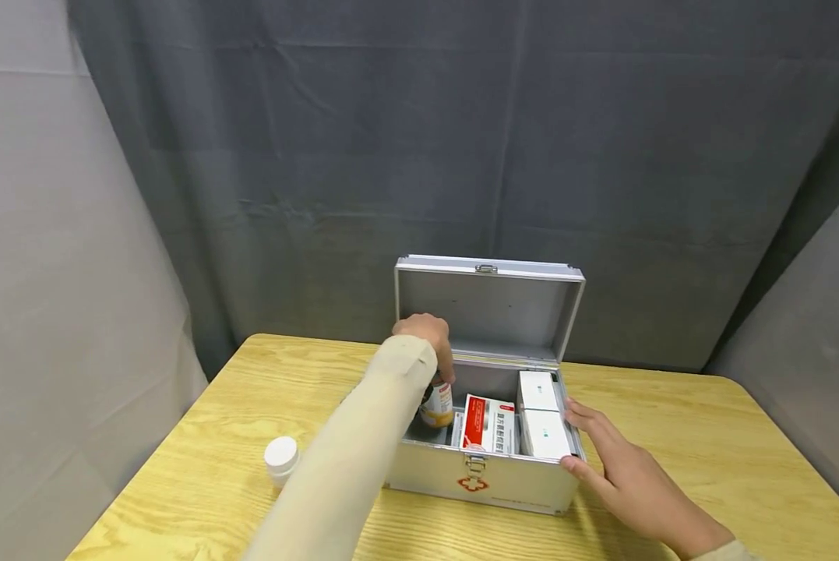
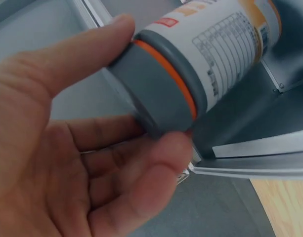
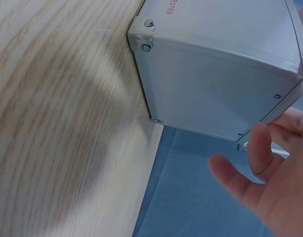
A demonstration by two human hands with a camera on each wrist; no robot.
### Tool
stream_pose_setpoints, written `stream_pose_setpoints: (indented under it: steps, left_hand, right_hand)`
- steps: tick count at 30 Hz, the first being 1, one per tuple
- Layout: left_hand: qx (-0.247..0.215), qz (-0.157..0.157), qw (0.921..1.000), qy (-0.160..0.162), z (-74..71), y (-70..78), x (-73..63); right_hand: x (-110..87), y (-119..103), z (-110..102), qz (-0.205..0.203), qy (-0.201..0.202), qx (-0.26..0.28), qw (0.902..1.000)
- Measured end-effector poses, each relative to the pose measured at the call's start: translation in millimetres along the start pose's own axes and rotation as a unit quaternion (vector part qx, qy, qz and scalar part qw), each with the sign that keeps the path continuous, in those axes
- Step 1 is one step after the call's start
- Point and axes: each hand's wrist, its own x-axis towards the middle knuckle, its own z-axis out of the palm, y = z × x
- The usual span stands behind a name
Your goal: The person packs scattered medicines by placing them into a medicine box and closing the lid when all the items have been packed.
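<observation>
A silver first-aid case (image 1: 426, 465) with a red cross stands on the table, its lid (image 1: 489, 312) raised. My left hand (image 1: 426, 335) reaches into the case's left end and grips a pill bottle (image 1: 438, 405) by its dark cap (image 2: 156, 89), thumb on one side and fingers on the other. The bottle has a white and orange label and hangs tilted in the left wrist view. My right hand (image 1: 618, 471) rests against the case's right end, its thumb near the front corner. In the right wrist view, several of its fingers (image 3: 262, 153) lie along the rim.
Inside the case are a red and white medicine box (image 1: 489, 425) and two white boxes (image 1: 545, 432) at the right. A white lidded bottle (image 1: 281, 456) stands on the wooden table (image 1: 307, 374) left of the case. Grey curtains (image 1: 461, 156) hang behind.
</observation>
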Motion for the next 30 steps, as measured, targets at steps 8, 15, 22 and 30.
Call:
stream_pose_setpoints:
  steps: [8, 15, 22, 30]
  left_hand:
    - [0.057, -0.037, 0.9976, -0.013, 3.5, 3.3, 5.2]
    - [0.076, -0.046, 0.9958, -0.02, 9.2, 5.8, 16.4]
    - [0.096, -0.056, 0.9935, -0.023, 18.5, 12.7, 28.0]
    - [0.092, -0.072, 0.9928, -0.026, 30.8, 16.3, 36.9]
  right_hand:
    - [1.1, -1, 2, -0.001, 0.004, 0.003, 1.0]
    - [0.5, -3, 4, -0.001, 0.003, 0.008, 1.0]
    - [0.6, -4, 1, 0.0, 0.001, 0.007, 1.0]
    - [0.9, -3, 3, -0.001, 0.0, 0.009, 1.0]
